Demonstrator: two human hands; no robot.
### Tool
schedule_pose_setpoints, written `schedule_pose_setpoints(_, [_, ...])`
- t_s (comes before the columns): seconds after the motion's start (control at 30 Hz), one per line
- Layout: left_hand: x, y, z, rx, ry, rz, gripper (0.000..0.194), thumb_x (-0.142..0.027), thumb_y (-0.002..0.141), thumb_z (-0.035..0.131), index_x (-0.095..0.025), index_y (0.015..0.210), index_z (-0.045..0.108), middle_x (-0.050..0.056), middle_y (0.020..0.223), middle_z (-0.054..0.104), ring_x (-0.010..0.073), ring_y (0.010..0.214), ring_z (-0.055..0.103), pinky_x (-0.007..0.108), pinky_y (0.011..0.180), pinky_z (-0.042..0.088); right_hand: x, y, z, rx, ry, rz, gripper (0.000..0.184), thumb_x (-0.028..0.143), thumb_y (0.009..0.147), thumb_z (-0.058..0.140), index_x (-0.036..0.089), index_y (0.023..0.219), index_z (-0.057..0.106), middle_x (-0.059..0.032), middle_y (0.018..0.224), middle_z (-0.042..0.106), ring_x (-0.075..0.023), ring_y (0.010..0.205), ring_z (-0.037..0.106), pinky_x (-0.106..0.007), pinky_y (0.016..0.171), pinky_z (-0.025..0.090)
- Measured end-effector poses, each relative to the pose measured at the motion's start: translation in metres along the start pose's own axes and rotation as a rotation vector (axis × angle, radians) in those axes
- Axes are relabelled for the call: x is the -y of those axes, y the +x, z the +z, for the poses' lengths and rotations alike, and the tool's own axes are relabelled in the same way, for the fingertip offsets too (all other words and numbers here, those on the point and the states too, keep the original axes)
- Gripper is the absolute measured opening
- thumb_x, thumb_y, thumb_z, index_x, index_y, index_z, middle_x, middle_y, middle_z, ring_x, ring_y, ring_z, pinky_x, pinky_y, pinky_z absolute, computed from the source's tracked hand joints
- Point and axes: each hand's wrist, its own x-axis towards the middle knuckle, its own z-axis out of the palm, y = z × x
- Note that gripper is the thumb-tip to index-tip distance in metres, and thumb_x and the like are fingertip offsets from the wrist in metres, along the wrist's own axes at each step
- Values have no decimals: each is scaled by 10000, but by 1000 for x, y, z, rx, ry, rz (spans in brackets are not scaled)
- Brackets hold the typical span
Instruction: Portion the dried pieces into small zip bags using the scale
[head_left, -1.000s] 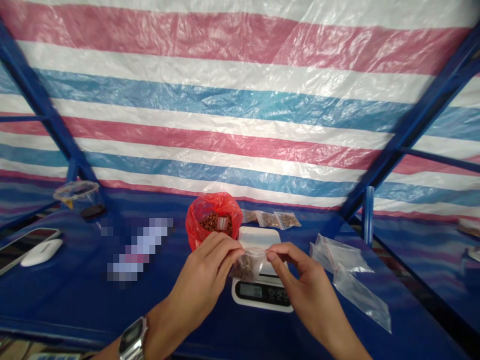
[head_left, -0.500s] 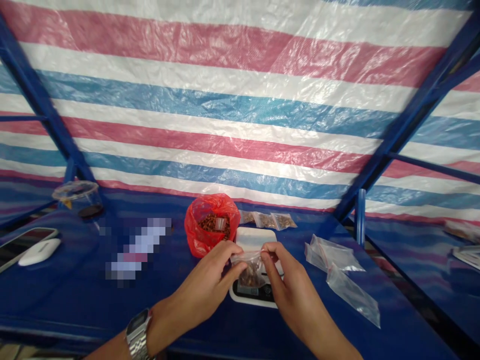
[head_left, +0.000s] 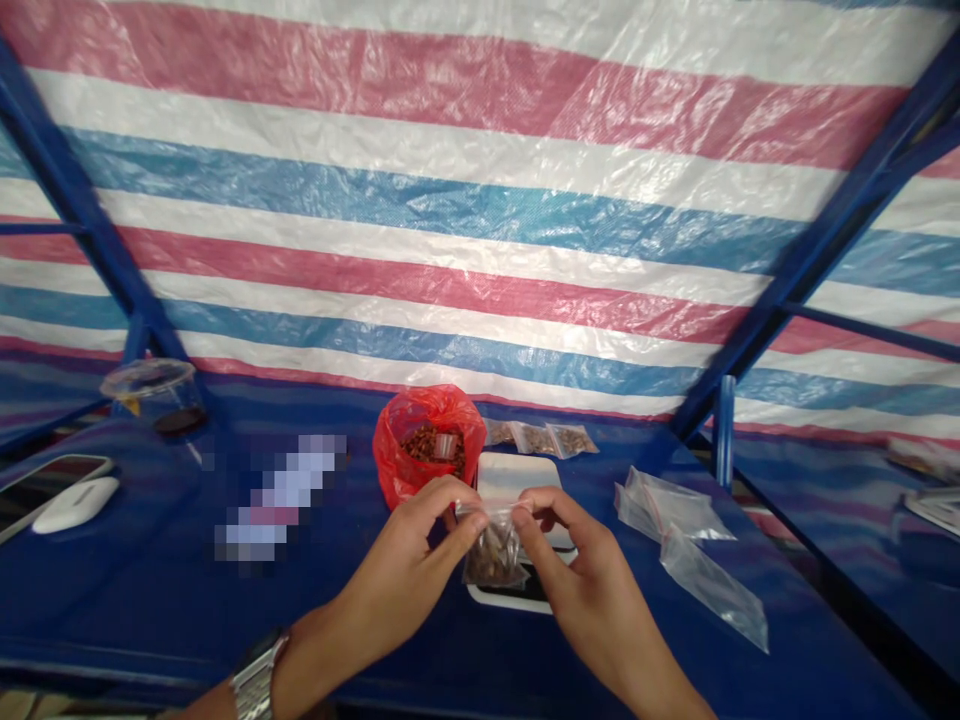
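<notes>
Between my two hands hangs a small clear zip bag (head_left: 495,560) with brown bits in its lower part. My left hand (head_left: 427,540) pinches its top left corner between thumb and finger. The top right corner is pinched in my right hand (head_left: 574,560). Under the bag and partly hidden by it stands a white kitchen scale (head_left: 517,475) with a black display panel. Behind my left hand is a red plastic bag (head_left: 390,450), its mouth wide, holding brown pellet-like bits (head_left: 424,440) and a small clear cup (head_left: 445,447).
Behind the scale lie three filled zip bags (head_left: 534,438). Flat clear bags (head_left: 712,580) lie at the right. On the left are a plastic tub (head_left: 154,390), a phone (head_left: 45,485), a white case (head_left: 75,505) and a blurred-out item (head_left: 285,500). Blue frame bars (head_left: 795,250) flank the striped sheet.
The small zip bag has shifted slightly left and toward me, and now hangs lower over the scale's display. Both hands keep their pinch on its top edge.
</notes>
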Motion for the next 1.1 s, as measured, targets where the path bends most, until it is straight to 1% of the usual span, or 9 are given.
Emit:
schedule_pose_setpoints(0.13, [0, -1, -4, -11, -25, -3, 234, -393, 998, 552, -213, 904, 668, 8, 885, 687, 168, 848, 640, 273, 778, 485, 0, 0, 5, 2, 42, 15, 275, 485, 976, 603, 234, 921, 702, 6, 825, 675, -162, 782, 593, -232, 744, 475])
schedule_pose_setpoints(0.27, [0, -4, -6, -12, -24, -11, 239, -393, 1002, 548, -211, 903, 666, 5, 879, 678, 166, 847, 633, 275, 784, 479, 2, 1, 9, -4, 71, 51, 296, 500, 955, 622, 228, 871, 703, 3, 781, 657, -167, 754, 575, -240, 698, 462])
schedule_pose_setpoints(0.4, [0, -6, -6, -30, -19, 5, 213, -372, 1003, 553, -213, 916, 665, 3, 900, 675, 160, 865, 631, 270, 802, 473, 3, 0, 13, -7, 113, 97, 314, 524, 939, 634, 223, 890, 706, -8, 790, 640, -173, 754, 544, -249, 675, 460])
schedule_pose_setpoints(0.57, [2, -4, -7, -40, -14, 24, 188, -349, 1007, 547, -215, 952, 666, 6, 932, 681, 156, 884, 630, 262, 809, 466, -1, 0, 16, 54, 186, 173, 362, 565, 931, 625, 213, 954, 701, -18, 815, 627, -175, 761, 543, -252, 657, 454])
schedule_pose_setpoints(0.63, [2, -4, -8, -38, -16, 23, 185, -345, 1005, 548, -214, 949, 666, 7, 937, 682, 155, 885, 628, 259, 808, 464, 0, 0, 17, 57, 194, 172, 358, 560, 929, 628, 210, 939, 700, -13, 808, 618, -168, 755, 535, -246, 659, 451])
schedule_pose_setpoints(0.73, [2, -5, -8, -30, -18, 0, 192, -346, 1003, 547, -211, 936, 666, 7, 917, 676, 154, 860, 617, 257, 792, 462, 3, 0, 19, 14, 185, 133, 327, 527, 933, 630, 209, 883, 689, -2, 787, 601, -152, 737, 515, -231, 676, 456])
schedule_pose_setpoints(0.87, [1, -6, -6, -27, -19, -1, 211, -356, 999, 545, -205, 903, 657, 8, 887, 656, 155, 834, 606, 257, 777, 467, 8, -1, 24, -42, 179, 114, 303, 477, 937, 627, 208, 799, 638, 12, 733, 569, -136, 683, 492, -213, 626, 449])
schedule_pose_setpoints(1.03, [-1, -4, -3, -11, -99, -23, 230, -397, 992, 555, -208, 909, 656, 4, 863, 656, 157, 811, 611, 249, 752, 490, 14, -3, 29, -5, 311, 179, 324, 524, 920, 655, 201, 890, 652, -12, 796, 649, -144, 698, 560, -223, 626, 482])
schedule_pose_setpoints(1.1, [0, -3, -3, 13, -134, -33, 234, -415, 984, 570, -212, 925, 671, 6, 872, 677, 160, 823, 624, 244, 757, 499, 15, -3, 29, -8, 340, 202, 343, 539, 910, 668, 197, 883, 655, -17, 791, 657, -146, 694, 567, -228, 626, 488])
